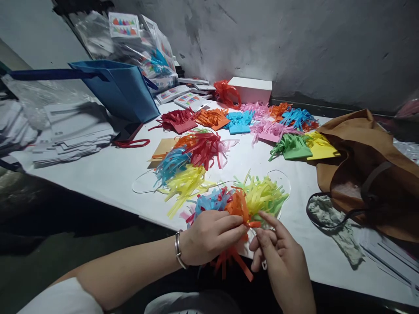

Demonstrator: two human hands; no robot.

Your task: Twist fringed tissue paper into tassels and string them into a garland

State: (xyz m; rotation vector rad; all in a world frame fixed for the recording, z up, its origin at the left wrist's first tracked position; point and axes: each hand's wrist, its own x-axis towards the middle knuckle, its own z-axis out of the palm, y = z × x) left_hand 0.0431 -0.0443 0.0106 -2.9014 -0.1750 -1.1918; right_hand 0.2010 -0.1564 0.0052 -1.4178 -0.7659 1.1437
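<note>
My left hand (pixel 212 237), with a silver bangle at the wrist, is closed around an orange tissue-paper tassel (pixel 237 205) at the table's front edge. Its fringe hangs below the hand. Close by on the right, my right hand (pixel 283 259) has its thumb and fingers pinched on a thin white string (pixel 252 233) beside the tassel's twisted orange end. Just beyond the hands lie a yellow-green tassel (pixel 265 196) and a light blue one (pixel 212 201). Farther left is a strung group with a yellow tassel (pixel 186 181), a blue tassel (pixel 173 163) and a red tassel (pixel 206 148).
Fringed paper bundles in several colours, among them a green one (pixel 294 148), line the back. A blue bag (pixel 121 91) and stacked white packets (pixel 75 131) stand left. A brown bag (pixel 360 148) and crumpled cloth (pixel 330 218) lie right. A white box (pixel 250 89) touches the wall.
</note>
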